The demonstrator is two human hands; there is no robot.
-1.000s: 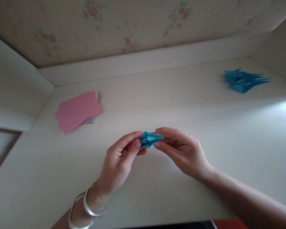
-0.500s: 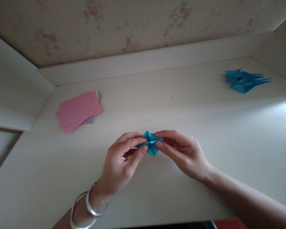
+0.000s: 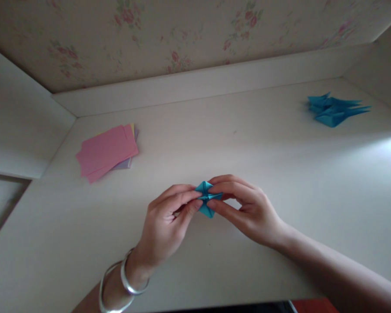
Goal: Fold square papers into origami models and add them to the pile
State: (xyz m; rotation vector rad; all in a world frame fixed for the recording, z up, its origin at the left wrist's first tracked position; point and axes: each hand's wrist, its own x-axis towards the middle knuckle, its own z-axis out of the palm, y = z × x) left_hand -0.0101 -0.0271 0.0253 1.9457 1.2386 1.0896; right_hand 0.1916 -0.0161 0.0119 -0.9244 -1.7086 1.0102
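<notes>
A small folded blue paper piece (image 3: 207,210), an origami shape with a raised ridge across its middle and a pointed flap on either side of it, is held above the white table. My left hand (image 3: 167,221) pinches its left end between thumb and fingers; silver bangles circle that wrist. From the other side, my right hand (image 3: 247,208) grips the right end, thumb near the lower flap and fingers near the upper one. Fingertips of both hands hide parts of the folds.
At the left lies a stack of paper sheets (image 3: 107,152), pink on top with yellow and purple edges showing. Folded blue origami pieces (image 3: 335,111) with long points rest at the far right. A white ledge (image 3: 195,82) and flowered wall border the white table (image 3: 247,143) at the back.
My right hand's fingers and thumb have shifted left, further over the blue paper. The paper has tilted slightly, and its flaps sit a little lower in view.
</notes>
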